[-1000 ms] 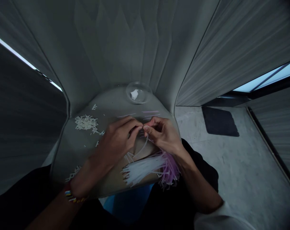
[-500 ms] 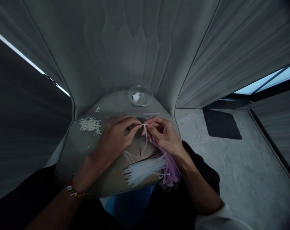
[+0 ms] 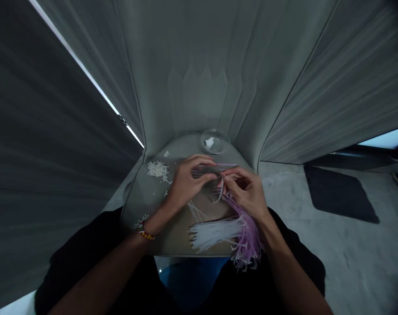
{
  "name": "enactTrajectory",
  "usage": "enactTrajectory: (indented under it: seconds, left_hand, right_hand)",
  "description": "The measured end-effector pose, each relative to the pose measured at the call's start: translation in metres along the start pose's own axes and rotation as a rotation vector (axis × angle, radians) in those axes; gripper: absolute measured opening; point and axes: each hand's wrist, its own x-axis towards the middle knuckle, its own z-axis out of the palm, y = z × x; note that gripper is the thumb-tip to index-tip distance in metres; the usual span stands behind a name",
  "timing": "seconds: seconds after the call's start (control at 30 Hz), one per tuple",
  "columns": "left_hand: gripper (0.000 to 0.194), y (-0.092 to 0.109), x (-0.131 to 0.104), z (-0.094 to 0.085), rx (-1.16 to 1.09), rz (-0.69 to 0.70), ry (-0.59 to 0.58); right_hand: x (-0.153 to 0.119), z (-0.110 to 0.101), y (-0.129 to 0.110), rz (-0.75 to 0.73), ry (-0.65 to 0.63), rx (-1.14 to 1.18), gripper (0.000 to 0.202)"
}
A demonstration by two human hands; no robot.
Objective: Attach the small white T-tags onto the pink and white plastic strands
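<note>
My right hand pinches the top of a thin white plastic strip, which hangs down in a slight curve. To its left, my left hand is open, thumb and fingers apart with a gap between them. Below the hands a bundle of white plastic strips lies on the chair seat. A bundle of purple strips lies beside it, below my right wrist, with small white ends. A few purple strips lie just beyond my fingers.
Small white plastic bits form a pile on the left of the seat, with more near my left wrist. A clear round dish holding a white piece stands by the backrest. A dark mat lies on the floor.
My left thumb and fingers have come off the strip and spread apart; my right hand still pinches it. The view has shifted, so the seat appears further right.
</note>
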Motion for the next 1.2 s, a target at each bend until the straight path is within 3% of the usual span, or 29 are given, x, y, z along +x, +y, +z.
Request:
enactTrajectory:
  seconds: [0.13,0.23,0.37,0.47,0.6,0.73,0.93,1.07,1.2]
  left_hand:
    - [0.010,-0.005,0.016,-0.038,0.131,0.050,0.221]
    - [0.010,-0.015,0.021,-0.053,0.219,0.086,0.168]
    - [0.023,-0.033,0.018,-0.037,0.650,0.035,-0.167]
    - [0.025,-0.045,0.019,-0.015,0.764,0.012,-0.255]
    - [0.015,-0.054,0.026,0.002,0.814,0.022,-0.294]
    - [0.010,-0.057,0.028,0.005,0.814,0.032,-0.300]
    - [0.019,-0.047,0.020,-0.010,0.703,0.054,-0.198]
    - [0.020,-0.039,0.015,-0.025,0.632,0.099,-0.192]
    - [0.020,-0.033,0.014,-0.029,0.531,0.105,-0.134]
  right_hand:
    - [0.003,-0.008,0.005,-0.039,0.093,-0.113,0.015]
    - [0.008,-0.012,0.008,-0.125,0.154,-0.174,0.014]
    - [0.012,-0.015,0.010,-0.137,0.171,-0.106,0.013]
    - [0.014,-0.017,0.011,-0.061,0.131,0.023,0.013]
    - [0.017,-0.020,0.014,-0.009,0.095,0.133,0.017]
    - [0.021,-0.025,0.022,0.018,0.106,0.181,0.018]
    - [0.022,-0.030,0.032,0.070,0.200,0.203,0.024]
    - [0.019,-0.030,0.035,0.114,0.208,0.239,0.025]
    - [0.022,-0.033,0.035,0.105,0.257,0.226,0.026]
